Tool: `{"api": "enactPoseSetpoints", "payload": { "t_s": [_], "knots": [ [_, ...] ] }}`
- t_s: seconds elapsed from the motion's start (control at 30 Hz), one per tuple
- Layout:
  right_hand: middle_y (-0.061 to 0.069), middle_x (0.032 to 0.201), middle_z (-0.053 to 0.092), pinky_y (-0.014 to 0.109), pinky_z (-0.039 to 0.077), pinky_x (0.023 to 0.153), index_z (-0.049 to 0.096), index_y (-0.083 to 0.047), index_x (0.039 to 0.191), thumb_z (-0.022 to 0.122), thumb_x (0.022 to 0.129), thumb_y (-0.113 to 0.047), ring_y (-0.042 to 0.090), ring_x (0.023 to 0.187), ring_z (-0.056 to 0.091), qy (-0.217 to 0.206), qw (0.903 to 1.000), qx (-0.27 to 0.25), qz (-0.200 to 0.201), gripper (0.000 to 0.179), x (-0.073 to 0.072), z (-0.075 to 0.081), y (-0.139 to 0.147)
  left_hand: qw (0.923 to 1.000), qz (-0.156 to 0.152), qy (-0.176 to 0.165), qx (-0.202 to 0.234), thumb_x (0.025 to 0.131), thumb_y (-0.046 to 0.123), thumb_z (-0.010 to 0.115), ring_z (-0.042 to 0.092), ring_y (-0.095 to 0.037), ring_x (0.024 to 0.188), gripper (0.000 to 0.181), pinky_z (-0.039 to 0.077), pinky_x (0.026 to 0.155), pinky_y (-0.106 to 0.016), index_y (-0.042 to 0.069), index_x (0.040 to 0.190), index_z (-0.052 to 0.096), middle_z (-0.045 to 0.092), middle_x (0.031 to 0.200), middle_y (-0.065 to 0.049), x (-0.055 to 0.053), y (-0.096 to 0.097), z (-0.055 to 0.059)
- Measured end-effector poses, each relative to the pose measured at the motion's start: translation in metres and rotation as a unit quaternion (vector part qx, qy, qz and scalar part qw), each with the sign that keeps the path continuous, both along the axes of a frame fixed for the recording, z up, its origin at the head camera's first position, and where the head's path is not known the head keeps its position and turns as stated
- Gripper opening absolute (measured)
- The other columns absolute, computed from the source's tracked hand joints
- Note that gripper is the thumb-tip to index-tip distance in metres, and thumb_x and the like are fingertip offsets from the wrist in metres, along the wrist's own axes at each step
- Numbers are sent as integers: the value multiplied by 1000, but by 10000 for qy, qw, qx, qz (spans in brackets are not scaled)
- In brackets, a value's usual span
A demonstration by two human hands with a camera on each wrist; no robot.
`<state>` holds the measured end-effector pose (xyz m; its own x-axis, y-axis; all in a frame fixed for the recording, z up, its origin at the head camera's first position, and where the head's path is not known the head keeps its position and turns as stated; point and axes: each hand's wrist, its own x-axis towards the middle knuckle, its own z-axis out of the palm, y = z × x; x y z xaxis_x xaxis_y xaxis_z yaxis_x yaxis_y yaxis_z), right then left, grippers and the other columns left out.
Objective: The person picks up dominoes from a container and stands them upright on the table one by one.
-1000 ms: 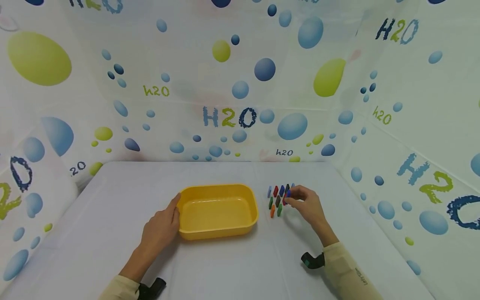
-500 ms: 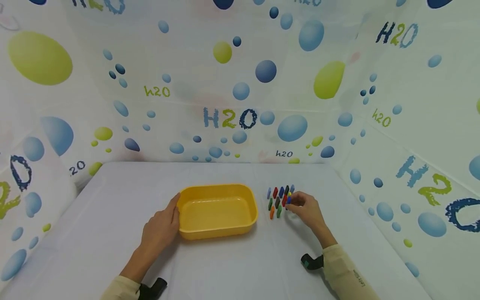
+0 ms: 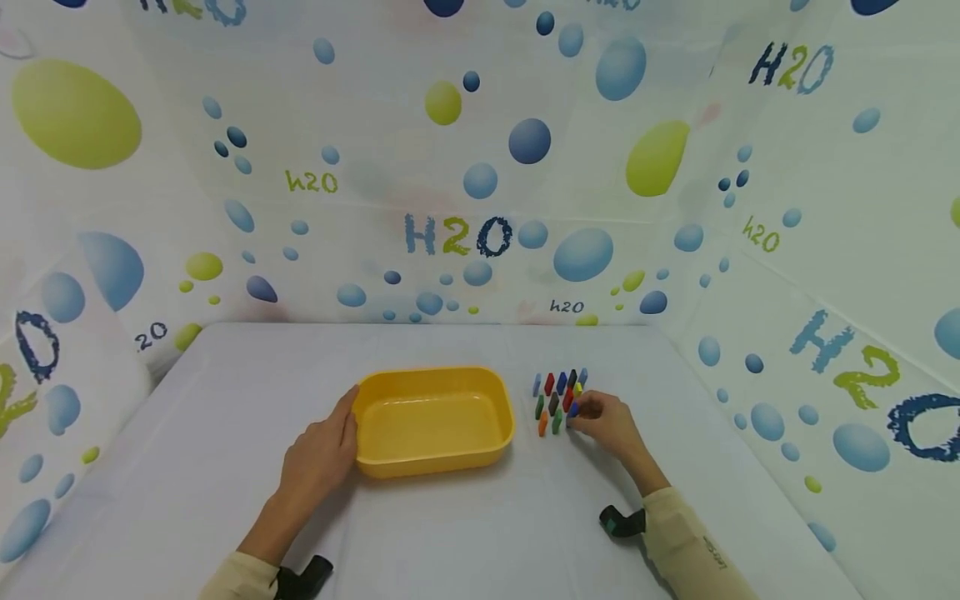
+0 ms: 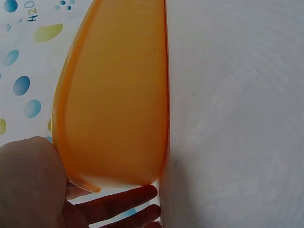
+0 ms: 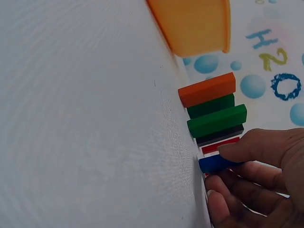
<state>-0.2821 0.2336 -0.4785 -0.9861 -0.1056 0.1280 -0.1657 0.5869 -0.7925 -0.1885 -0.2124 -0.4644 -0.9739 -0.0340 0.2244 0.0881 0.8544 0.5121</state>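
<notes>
My right hand (image 3: 609, 423) pinches a blue block (image 5: 216, 163) between thumb and fingers, low at the table at the near right of a group of small coloured blocks. The blue block stands beside a green block (image 5: 218, 121) and an orange block (image 5: 207, 90). Behind them stand further blocks, among them a red block (image 3: 550, 384) and a yellow block (image 3: 577, 389). At the left end of a yellow plastic tray (image 3: 435, 468), my left hand (image 3: 321, 454) holds the rim, its fingers against the outer end wall (image 4: 118, 183). The tray has nothing in it.
A white cloth covers the table (image 3: 465, 542). Patterned sheets with bubbles and H2O lettering hang behind the table (image 3: 390, 108) and on both sides. Black wrist cameras (image 3: 622, 522) stick out from both sleeves.
My right hand has moved toward me with the blue block, from above the back rows down to the nearest row. The yellow block has come into view. My left hand and the tray stay put.
</notes>
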Motion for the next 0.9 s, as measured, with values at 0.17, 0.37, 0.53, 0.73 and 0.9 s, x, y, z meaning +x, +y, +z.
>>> {"api": "enactPoseSetpoints", "payload": {
  "t_s": [0.17, 0.37, 0.53, 0.73, 0.9],
  "knots": [
    [5, 96, 73, 38, 56, 77, 70, -3, 101, 80, 87, -2, 23, 89, 68, 37, 9999, 159, 4, 17, 0, -1, -2, 10000, 29, 39, 2, 111, 23, 35, 47, -24, 56, 51, 38, 48, -38, 9, 160, 36, 55, 71, -10, 0, -2, 0],
    [5, 96, 73, 39, 57, 79, 69, -3, 101, 79, 87, -1, 23, 90, 69, 46, 9997, 239, 13, 18, 0, 0, -3, 10000, 26, 31, 27, 112, 25, 33, 46, -23, 54, 52, 38, 47, -37, 9, 161, 35, 53, 69, -9, -1, -3, -1],
    [5, 96, 73, 39, 57, 78, 69, -3, 102, 79, 87, -1, 23, 90, 69, 36, 9996, 270, 12, 18, 0, 0, -4, 9999, 15, -86, 67, 112, 26, 32, 45, -22, 53, 52, 38, 47, -37, 10, 162, 34, 49, 66, -7, 1, -3, 0],
    [6, 99, 73, 40, 57, 80, 69, -1, 106, 79, 88, -3, 24, 93, 69, -39, 9995, 283, 123, 21, -1, 1, -1, 10000, 15, -1, 44, 112, 24, 34, 45, -23, 54, 52, 38, 48, -37, 9, 161, 35, 50, 67, -8, 0, -4, -1],
    [11, 110, 72, 42, 58, 81, 68, -1, 115, 73, 92, -3, 31, 102, 69, -155, 9984, 451, 296, 24, 1, 6, 4, 10000, -10, 18, 88, 111, 24, 34, 43, -21, 53, 52, 36, 48, -35, 8, 161, 35, 46, 65, -6, 0, -4, -1]
  ]
}}
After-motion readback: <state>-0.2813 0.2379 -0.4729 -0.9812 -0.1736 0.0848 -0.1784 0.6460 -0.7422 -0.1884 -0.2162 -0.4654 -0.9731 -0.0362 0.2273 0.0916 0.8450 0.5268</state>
